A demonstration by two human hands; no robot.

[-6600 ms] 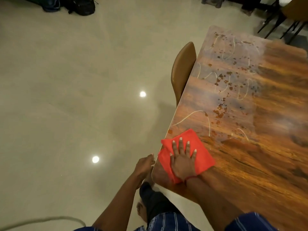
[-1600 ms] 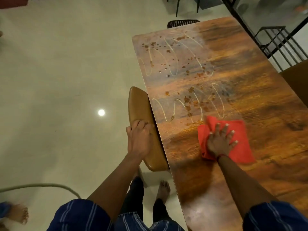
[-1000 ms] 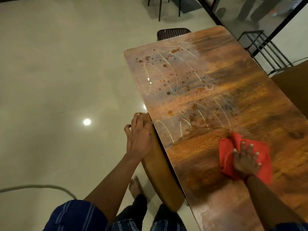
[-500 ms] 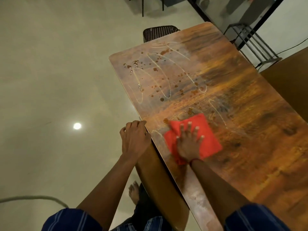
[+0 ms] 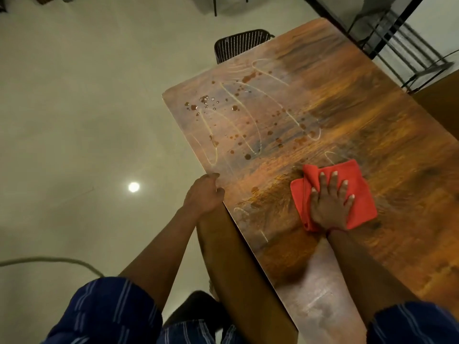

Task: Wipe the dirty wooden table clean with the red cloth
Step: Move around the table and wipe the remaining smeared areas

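Observation:
The long wooden table runs away from me on the right. Brown drops and pale squiggly streaks cover its far left part. The red cloth lies folded on the table, near its middle. My right hand presses flat on the cloth with fingers spread. My left hand grips the top of a brown chair back at the table's left edge.
A black mesh chair stands at the table's far end. A dark metal rack is at the upper right. A pale cable lies on the glossy floor at the left. My legs are below.
My right hand has slid the red cloth to the right, away from the table's left edge. My left hand stays on the chair back.

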